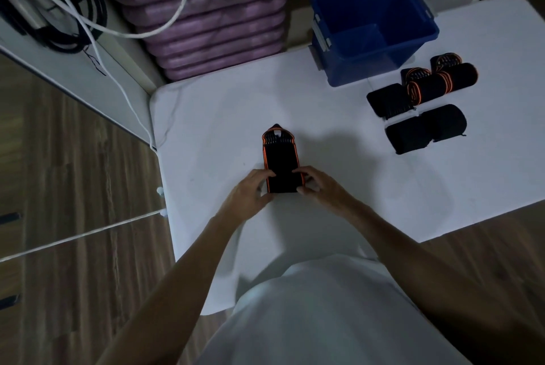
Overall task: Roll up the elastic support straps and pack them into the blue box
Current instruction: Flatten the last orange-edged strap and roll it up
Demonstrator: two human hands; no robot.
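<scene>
A black elastic strap with orange edges (280,155) lies stretched away from me on the white table (206,117). Its near end is a roll between my hands. My left hand (250,190) grips the roll's left side and my right hand (317,187) grips its right side, fingers curled over the top. The blue box (374,28) stands open at the far right of the table, with nothing visible inside. Several rolled straps (424,102), some plain black and some with orange stripes, lie in front of the box.
Stacked purple mats (206,19) sit beyond the table's far edge. White and black cords (88,19) hang at the far left. Wooden floor (73,187) lies left of the table. My white garment (309,305) covers the table's near edge.
</scene>
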